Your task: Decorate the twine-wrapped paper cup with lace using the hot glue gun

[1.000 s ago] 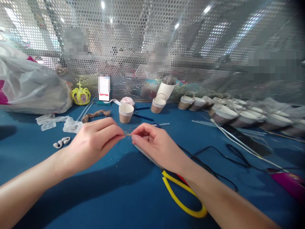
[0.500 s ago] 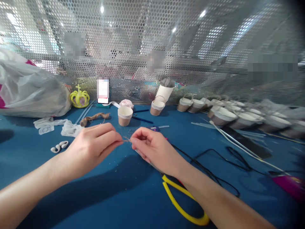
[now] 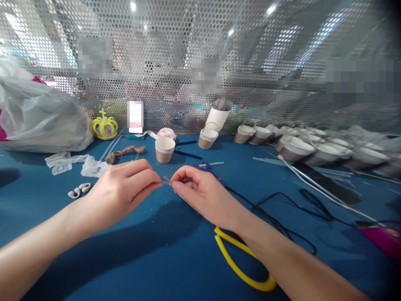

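A short brown strand of twine (image 3: 166, 182) stretches between my hands above the blue table. My left hand (image 3: 125, 188) is closed, pinching the strand's left end between fingertips and thumb. The other end is pinched by my right hand (image 3: 202, 190), also closed. Beneath my right wrist lie scissors with yellow handles (image 3: 266, 286); their blades are hidden. Just beyond my right hand is a blue glue gun (image 3: 204, 166), partly covered by it. A small twine-wrapped cup with a white rim (image 3: 164, 155) stands behind the strand, and a bundle of twine (image 3: 125, 153) lies to its left.
White lace (image 3: 94, 168) and two curled grey-white pieces (image 3: 79, 191) lie left. Several similar cups (image 3: 294, 149), a dark phone (image 3: 327, 182) and black cable (image 3: 282, 205) are right. At the back are a yellow crown (image 3: 105, 127), plastic bag (image 3: 40, 113) and perforated metal panel (image 3: 169, 83).
Both hands keep their pinch on the twine. My right hand has shifted slightly, showing more of the glue gun and covering the scissors' blade. The view has tilted a little.
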The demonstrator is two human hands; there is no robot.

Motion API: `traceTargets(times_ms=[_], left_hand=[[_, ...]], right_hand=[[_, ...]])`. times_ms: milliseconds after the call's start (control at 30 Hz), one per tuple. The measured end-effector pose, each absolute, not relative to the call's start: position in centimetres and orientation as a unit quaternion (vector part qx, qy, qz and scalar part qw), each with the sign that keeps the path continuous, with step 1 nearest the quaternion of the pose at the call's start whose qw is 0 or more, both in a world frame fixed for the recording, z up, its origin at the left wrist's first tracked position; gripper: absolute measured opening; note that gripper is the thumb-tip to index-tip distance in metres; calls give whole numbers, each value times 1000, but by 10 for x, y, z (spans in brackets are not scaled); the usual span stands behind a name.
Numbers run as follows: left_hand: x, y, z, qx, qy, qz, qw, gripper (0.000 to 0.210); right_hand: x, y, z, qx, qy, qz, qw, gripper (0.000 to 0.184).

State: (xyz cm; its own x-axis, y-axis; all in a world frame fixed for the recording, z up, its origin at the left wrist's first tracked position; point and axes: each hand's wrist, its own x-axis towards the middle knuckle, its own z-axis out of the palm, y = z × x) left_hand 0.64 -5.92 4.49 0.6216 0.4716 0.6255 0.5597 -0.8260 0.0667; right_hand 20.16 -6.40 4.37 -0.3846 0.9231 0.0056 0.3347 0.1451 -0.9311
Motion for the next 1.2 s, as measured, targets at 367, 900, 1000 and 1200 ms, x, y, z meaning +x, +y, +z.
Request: traceTargets(times_ms=[367,900,1000,1200], left_hand=[[7,-61,45,-900,-285,-323,59,17],[7,-58,43,-898,-293,-323,59,15],[7,-58,43,-898,-294,-323,59,16],[6,-59,43,-897,-296,-324,59,17]], right_hand=[[201,-63,40,-450,-696,473,298,10],[199,-66,40,-439,-698,472,312,12],[200,-65,39,-437,-702,469,311,13],[200,-64,38,-442,-706,462,306,14]])
